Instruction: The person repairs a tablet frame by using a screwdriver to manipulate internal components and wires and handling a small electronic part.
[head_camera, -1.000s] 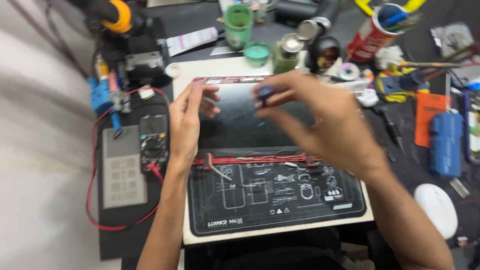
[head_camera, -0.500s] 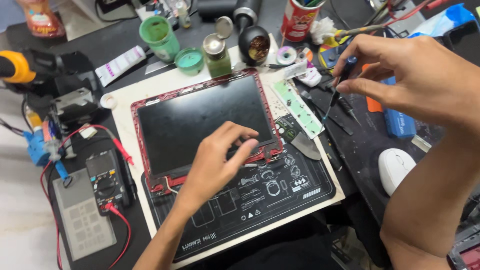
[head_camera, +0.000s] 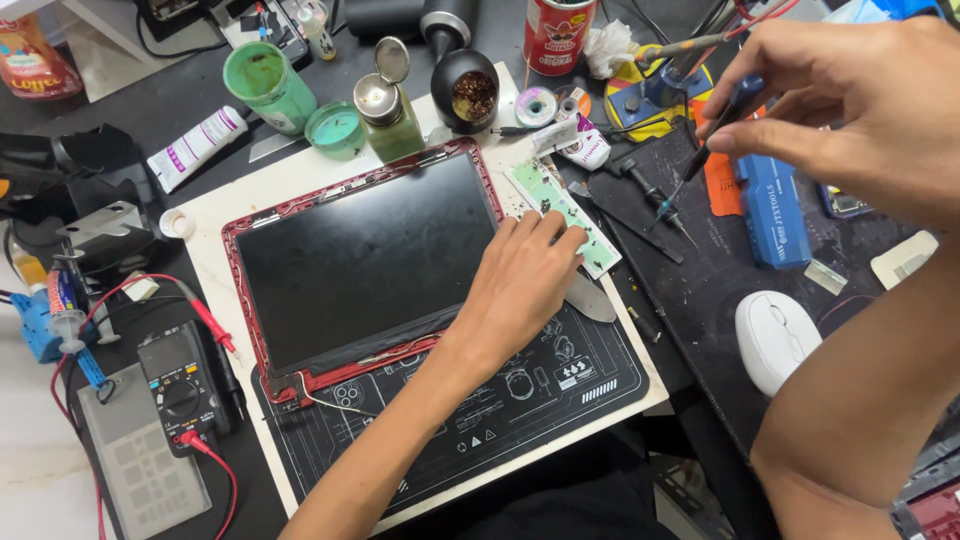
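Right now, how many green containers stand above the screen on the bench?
3: a tall green cup at upper left, a shallow green tub beside it, and a green dispenser bottle with a metal flip top at the screen's top edge. Clutter may hide others.

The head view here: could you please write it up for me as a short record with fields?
Setting: cluttered electronics repair bench
Main item: red-framed laptop screen panel, dark, lying flat on a black work mat
Left hand: fingers resting at the panel's right edge, beside a green strip board
Right hand: raised, pinching a slim screwdriver, tip down
Nearby: multimeter with red lead, white mouse, green cup
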